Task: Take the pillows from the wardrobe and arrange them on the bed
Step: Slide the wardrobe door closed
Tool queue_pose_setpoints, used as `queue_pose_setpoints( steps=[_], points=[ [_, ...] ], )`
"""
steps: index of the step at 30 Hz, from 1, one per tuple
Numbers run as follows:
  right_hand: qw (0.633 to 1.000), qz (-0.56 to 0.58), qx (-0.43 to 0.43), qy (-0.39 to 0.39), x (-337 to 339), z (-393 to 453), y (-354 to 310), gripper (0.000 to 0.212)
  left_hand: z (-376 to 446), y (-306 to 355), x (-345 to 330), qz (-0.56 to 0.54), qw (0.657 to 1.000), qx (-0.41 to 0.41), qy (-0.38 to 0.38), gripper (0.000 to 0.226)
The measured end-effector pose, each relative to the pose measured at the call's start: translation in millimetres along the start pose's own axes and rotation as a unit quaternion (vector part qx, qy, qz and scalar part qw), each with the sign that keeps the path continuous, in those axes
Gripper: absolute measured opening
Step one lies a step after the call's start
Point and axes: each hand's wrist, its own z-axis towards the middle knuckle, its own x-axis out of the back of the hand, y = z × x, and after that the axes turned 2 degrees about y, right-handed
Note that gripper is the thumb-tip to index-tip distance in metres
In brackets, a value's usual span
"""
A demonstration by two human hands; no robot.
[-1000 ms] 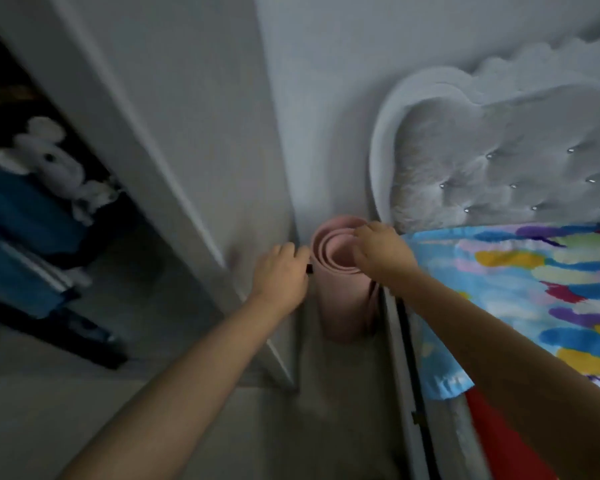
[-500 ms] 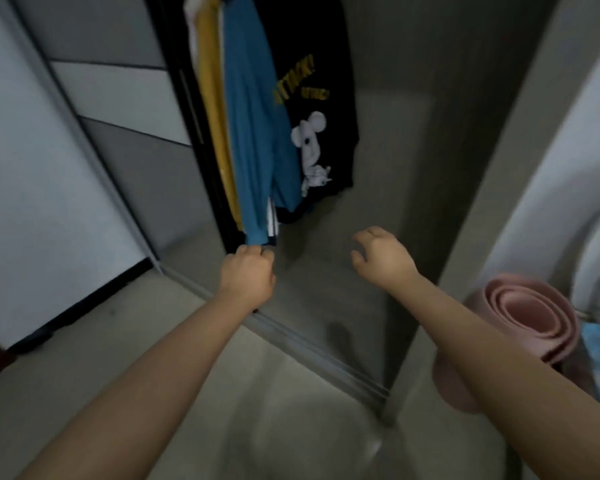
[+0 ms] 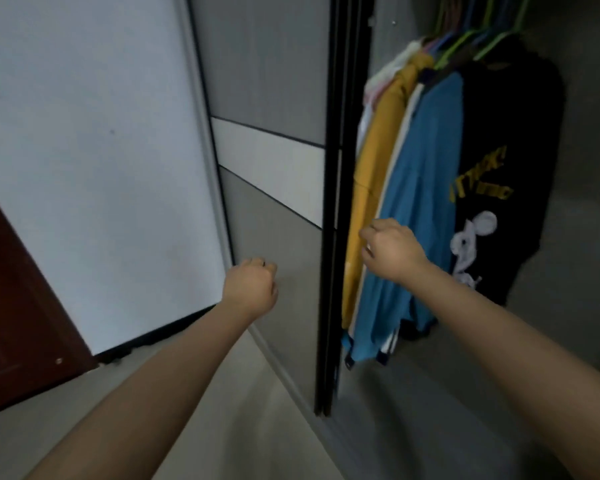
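The wardrobe stands in front of me with its grey sliding door [image 3: 267, 81] on the left and an open section on the right. Shirts hang inside: a yellow one [image 3: 374, 174], a blue one [image 3: 420, 188] and a black printed one [image 3: 506, 168]. No pillow is visible, and the bed is out of view. My left hand [image 3: 252, 289] is a loose fist in front of the sliding door, holding nothing. My right hand [image 3: 392, 249] has its fingers curled, just in front of the door's black edge [image 3: 333, 237] and the hanging shirts, with nothing in it.
A white wall [image 3: 94, 161] fills the left side, with a dark red door [image 3: 11, 306] at the lower left. Coloured hangers [image 3: 478, 26] hold the clothes at the top right. The wardrobe's bottom track [image 3: 284, 368] runs along the pale floor [image 3: 222, 427].
My view has swung left from the bed's headboard and the rolled pink mat to the wardrobe. Both hands left the mat and now hang in front of the wardrobe door and clothes.
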Motion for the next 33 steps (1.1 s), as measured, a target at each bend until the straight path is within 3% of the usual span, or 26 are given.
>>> queue_pose_setpoints(
  steps=[5, 13, 16, 19, 21, 24, 33],
  points=[
    [0.996, -0.062, 0.063, 0.032, -20, 108, -17, 0.034, 75, -40, -7, 0.003, 1.000, 0.005, 0.023, 0.028],
    [0.970, -0.219, 0.036, 0.101, -18, 227, -19, 0.026, 214, -90, 19, -0.028, 0.990, -0.071, 0.115, 0.028],
    [0.932, -0.298, 0.122, 0.165, -2, 239, -10, 0.013, 258, -95, 22, -0.041, 0.986, -0.100, 0.129, 0.032],
    [0.925, -0.320, 0.172, 0.113, 8, 242, -9, 0.016, 291, -90, 18, -0.078, 0.978, -0.111, 0.156, 0.035],
    [0.926, -0.327, 0.171, 0.075, 9, 243, -9, 0.022, 305, -85, 13, -0.112, 0.971, -0.111, 0.179, 0.037],
    [0.922, -0.342, 0.172, 0.057, 5, 241, -10, 0.014, 314, -79, 6, -0.165, 0.958, -0.108, 0.208, 0.039],
    [0.939, -0.304, 0.147, 0.071, 17, 194, 3, 0.015, 317, -52, 13, -0.217, 0.932, -0.157, 0.243, 0.043]
  ],
)
